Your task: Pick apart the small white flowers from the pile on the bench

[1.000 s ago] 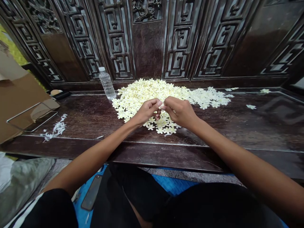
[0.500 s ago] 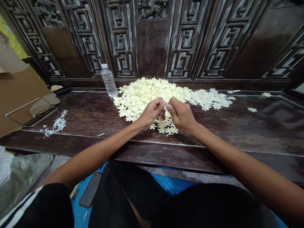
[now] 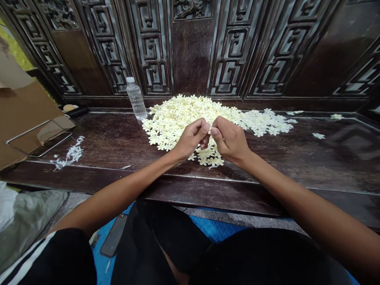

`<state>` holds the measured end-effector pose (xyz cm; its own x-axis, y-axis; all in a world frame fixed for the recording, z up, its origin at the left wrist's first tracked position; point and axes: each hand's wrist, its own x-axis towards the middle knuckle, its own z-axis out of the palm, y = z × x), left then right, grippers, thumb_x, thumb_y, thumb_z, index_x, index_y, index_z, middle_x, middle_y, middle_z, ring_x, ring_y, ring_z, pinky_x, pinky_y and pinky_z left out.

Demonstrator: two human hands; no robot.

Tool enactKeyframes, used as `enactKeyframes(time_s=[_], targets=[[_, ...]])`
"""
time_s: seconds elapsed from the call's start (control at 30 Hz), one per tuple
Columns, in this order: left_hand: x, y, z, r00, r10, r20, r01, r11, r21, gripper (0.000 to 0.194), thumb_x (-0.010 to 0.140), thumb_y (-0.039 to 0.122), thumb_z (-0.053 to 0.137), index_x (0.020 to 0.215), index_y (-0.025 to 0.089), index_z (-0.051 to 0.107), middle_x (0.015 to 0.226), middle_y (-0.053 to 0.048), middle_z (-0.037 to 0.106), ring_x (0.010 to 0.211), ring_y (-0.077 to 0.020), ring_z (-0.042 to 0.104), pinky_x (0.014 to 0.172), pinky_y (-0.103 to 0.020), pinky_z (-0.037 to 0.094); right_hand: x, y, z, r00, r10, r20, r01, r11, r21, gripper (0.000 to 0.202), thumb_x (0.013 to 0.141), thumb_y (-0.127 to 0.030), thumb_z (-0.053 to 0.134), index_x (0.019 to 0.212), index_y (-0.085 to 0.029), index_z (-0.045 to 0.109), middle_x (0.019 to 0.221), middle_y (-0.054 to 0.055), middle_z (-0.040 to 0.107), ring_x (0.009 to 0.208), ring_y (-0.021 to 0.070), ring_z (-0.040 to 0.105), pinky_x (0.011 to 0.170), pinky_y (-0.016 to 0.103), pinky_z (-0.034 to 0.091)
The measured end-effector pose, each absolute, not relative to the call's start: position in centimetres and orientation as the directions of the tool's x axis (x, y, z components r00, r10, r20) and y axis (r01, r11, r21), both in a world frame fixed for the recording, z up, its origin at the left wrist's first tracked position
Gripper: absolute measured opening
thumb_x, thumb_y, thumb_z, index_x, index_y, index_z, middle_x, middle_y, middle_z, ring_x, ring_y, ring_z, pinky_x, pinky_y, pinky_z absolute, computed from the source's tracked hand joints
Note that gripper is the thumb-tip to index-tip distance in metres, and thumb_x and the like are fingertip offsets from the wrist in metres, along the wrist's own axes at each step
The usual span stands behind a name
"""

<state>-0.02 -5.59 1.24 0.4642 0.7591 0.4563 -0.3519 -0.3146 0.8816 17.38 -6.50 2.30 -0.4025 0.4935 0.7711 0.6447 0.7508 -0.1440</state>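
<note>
My left hand [image 3: 194, 137] and my right hand [image 3: 228, 138] meet fingertip to fingertip in front of a heap of pale yellow flowers [image 3: 190, 107]. Both are closed in a pinch, thumb against finger. A small pale bit shows between the fingertips, but it is too small and too covered to name. Under and just behind my hands, loose flowers [image 3: 208, 158] spread toward the front of the dark wooden bench [image 3: 297, 166]. Whiter flowers [image 3: 267, 122] lie in a flat patch on the right side of the heap.
A clear plastic bottle [image 3: 136, 99] stands left of the heap. Farther left lie thin white strips [image 3: 69, 154], a wire frame [image 3: 38, 138] and a cardboard box [image 3: 26, 111]. A carved wooden panel [image 3: 191, 55] rises behind. Below, a phone [image 3: 114, 235] rests on a blue mat [image 3: 204, 227].
My hands stay pinched together at nearly the same spot, shifted very slightly right and up. The view has tilted a little. The heap looks unchanged.
</note>
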Motion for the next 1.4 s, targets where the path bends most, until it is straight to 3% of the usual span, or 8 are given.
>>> enactKeyframes(time_s=[0.37,0.73,0.97,1.4], targets=[[-0.39,-5.07,1.14,0.519,0.772,0.367,-0.283,-0.25,0.926,0.054,0.092,0.071,0.064,0.084,0.018,0.054,0.068,0.002,0.054,0.058,-0.0082,0.053,0.052,-0.021,0.045,17.25,-6.21,1.99,-0.485,0.382,0.787,0.702,0.707,0.09,0.038,0.114,-0.038,0.029,0.088,-0.02,0.049,0.069,0.001,0.051,0.053,0.0126,0.031,0.049,0.029,0.021],[-0.12,-5.28,1.28,0.491,0.793,0.36,-0.279,-0.248,0.928,0.056,0.092,0.071,0.063,0.081,0.017,0.055,0.071,0.0,0.058,0.057,-0.008,0.056,0.052,-0.023,0.047,17.08,-6.97,2.36,-0.43,0.468,0.772,0.784,0.617,0.063,0.051,0.112,-0.05,0.024,0.093,-0.019,0.059,0.079,0.006,0.058,0.059,0.0151,0.041,0.051,0.03,0.019],[-0.06,-4.98,0.76,0.486,0.795,0.363,-0.277,-0.253,0.927,0.056,0.092,0.07,0.064,0.08,0.016,0.058,0.065,0.002,0.054,0.054,-0.008,0.055,0.051,-0.023,0.046,16.96,-7.09,2.38,-0.474,0.474,0.742,0.751,0.657,0.06,0.044,0.112,-0.043,0.026,0.095,-0.019,0.058,0.078,0.005,0.059,0.059,0.0152,0.042,0.052,0.029,0.021],[-0.06,-5.09,1.11,0.462,0.827,0.321,-0.165,-0.276,0.947,0.061,0.093,0.077,0.053,0.082,0.017,0.056,0.074,-0.001,0.058,0.058,-0.0083,0.055,0.053,-0.023,0.046,16.98,-6.38,1.85,-0.493,0.496,0.715,0.784,0.609,0.118,0.041,0.114,-0.037,0.022,0.094,-0.019,0.053,0.073,0.003,0.057,0.052,0.0135,0.034,0.051,0.03,0.019]])
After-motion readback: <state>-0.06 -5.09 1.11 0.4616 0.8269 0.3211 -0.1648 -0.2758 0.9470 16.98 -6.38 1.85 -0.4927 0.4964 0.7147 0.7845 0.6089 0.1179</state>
